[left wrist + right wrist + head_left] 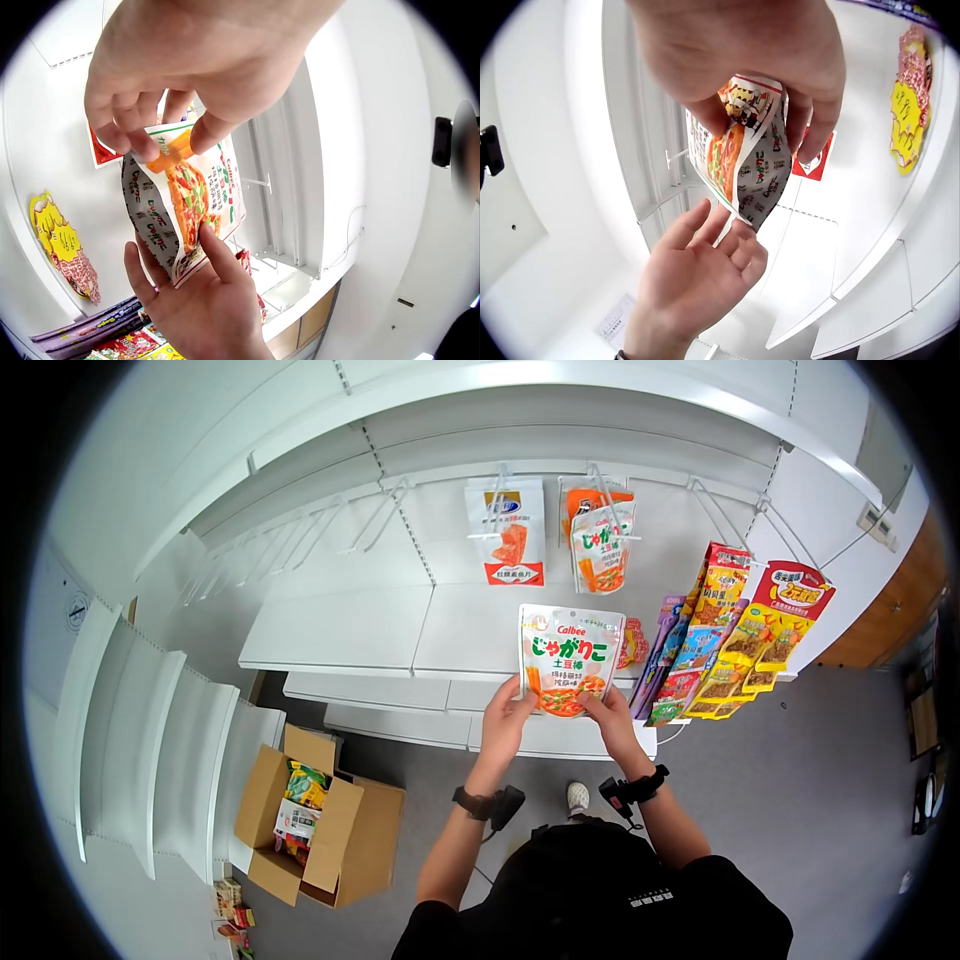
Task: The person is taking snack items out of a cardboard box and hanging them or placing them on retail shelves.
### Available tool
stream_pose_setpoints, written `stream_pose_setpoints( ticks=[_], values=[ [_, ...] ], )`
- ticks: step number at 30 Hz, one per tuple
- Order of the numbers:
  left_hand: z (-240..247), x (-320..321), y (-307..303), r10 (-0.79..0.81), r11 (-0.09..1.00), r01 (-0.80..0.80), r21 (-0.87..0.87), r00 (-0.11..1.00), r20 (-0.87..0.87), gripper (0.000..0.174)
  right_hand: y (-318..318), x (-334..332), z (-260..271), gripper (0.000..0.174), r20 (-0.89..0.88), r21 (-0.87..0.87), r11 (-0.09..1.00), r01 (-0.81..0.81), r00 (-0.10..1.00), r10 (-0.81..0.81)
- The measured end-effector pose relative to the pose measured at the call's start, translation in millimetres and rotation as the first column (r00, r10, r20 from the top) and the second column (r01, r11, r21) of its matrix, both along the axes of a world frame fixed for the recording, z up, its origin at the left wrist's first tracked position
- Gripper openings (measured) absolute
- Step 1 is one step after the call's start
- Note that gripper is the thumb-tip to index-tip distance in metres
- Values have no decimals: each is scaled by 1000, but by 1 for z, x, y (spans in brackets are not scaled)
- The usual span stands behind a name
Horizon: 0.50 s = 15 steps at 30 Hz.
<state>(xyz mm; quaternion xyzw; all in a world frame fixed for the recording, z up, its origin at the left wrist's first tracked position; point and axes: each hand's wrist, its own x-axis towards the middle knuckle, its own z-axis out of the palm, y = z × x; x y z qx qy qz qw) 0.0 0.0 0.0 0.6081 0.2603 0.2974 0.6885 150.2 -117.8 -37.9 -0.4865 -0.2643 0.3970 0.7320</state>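
Note:
Both hands hold up a white Calbee snack pouch (570, 645), upright and front facing the person, before the shelf. My left hand (507, 722) pinches its lower left corner, thumb on the front and fingers behind. At the lower right corner my right hand (616, 726) grips it the same way. The left wrist view shows the pouch's printed grey bottom fold (150, 214) between the left hand (187, 67) and the right hand (206, 311). In the right wrist view the right hand (757, 52) covers part of the pouch (727, 150).
Behind, a matching pouch (603, 555) and a white-and-red snack bag (514, 535) hang from hooks. Strips of small packets (712, 625) hang at right, near yellow packets (770, 625). Bare hooks (385, 515) line the left. An open carton (365, 840) of snacks stands lower left.

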Motion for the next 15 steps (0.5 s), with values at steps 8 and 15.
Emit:
stream_pose_setpoints(
  ticks=[8,15],
  values=[
    [25,89,11,-26,996,20,91,998,60,44,10,88,33,32,54,111,992,67,996,-74],
    [40,120,10,5,998,-14,68,992,127,43,16,120,56,32,67,111,991,69,995,-76]
  ],
)
